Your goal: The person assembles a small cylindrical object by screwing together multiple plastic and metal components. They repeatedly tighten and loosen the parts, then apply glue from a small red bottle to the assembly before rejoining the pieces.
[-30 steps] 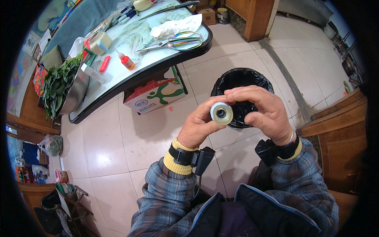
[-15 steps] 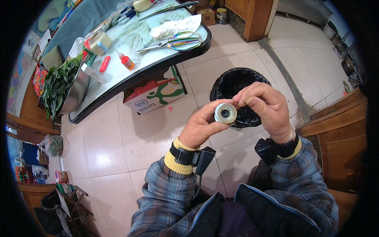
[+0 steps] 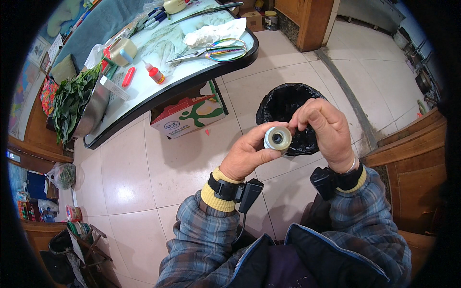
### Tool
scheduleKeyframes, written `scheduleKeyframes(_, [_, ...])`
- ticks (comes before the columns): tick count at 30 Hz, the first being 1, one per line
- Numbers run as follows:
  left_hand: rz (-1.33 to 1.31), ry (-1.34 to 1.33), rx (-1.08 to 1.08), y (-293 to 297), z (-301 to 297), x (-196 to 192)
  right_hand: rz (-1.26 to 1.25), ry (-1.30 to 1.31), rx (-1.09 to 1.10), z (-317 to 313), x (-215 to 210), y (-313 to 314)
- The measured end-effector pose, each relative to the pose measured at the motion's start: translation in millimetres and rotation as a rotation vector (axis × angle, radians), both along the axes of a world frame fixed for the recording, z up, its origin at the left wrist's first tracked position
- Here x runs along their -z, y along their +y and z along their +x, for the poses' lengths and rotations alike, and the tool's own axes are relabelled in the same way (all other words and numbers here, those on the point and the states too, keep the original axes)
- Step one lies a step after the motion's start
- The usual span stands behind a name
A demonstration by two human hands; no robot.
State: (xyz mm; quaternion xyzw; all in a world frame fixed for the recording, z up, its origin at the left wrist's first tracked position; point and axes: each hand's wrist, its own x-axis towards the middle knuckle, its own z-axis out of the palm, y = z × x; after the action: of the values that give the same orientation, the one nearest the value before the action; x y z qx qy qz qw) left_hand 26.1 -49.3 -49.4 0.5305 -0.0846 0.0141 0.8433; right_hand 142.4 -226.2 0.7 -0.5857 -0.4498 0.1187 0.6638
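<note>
My left hand (image 3: 246, 154) is closed around a small round, pale thing (image 3: 277, 138), its end turned up toward me. It has a light rim, a hollow yellowish-white inside and a dark core at the centre; I cannot make out its kind. Close by on its right, my right hand (image 3: 327, 132) has thumb and fingers pinched together at the rim. Whatever they pinch, if anything, is too small to make out. Both hands are over the near part of a bin (image 3: 276, 103) lined with a black bag, standing on the floor.
At the upper left a dark-edged table (image 3: 165, 72) bears scissors (image 3: 223, 50), white tissue (image 3: 216, 32), a knife (image 3: 206, 11), a red bottle (image 3: 154, 74), a tape roll (image 3: 122, 50) and leafy greens (image 3: 72, 103). Below it is a carton (image 3: 192, 113). Wooden cabinets (image 3: 413, 163) stand right.
Both hands stay over the bin. The round thing has shifted slightly to the right, and my right hand's pinched fingers have moved slightly along its rim.
</note>
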Motion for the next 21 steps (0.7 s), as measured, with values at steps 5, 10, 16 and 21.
scheduleKeyframes(5, [0.021,-0.007,0.026,-1.2,-0.6,-3.1,-0.007,-0.071,0.041,-2.2,-2.9,2.1])
scheduleKeyframes(10, [0.012,0.002,0.032,-8.0,-1.9,-4.9,-0.014,-0.019,-0.016,-5.3,-4.7,1.4])
scheduleKeyframes(16, [0.018,0.042,0.085,-19.9,-1.9,-2.3,-0.046,0.026,-0.047,-2.7,-3.9,0.1])
scheduleKeyframes(21, [0.030,-0.011,0.117,-35.7,0.6,5.4,-0.090,0.092,-0.024,0.3,4.3,-4.7])
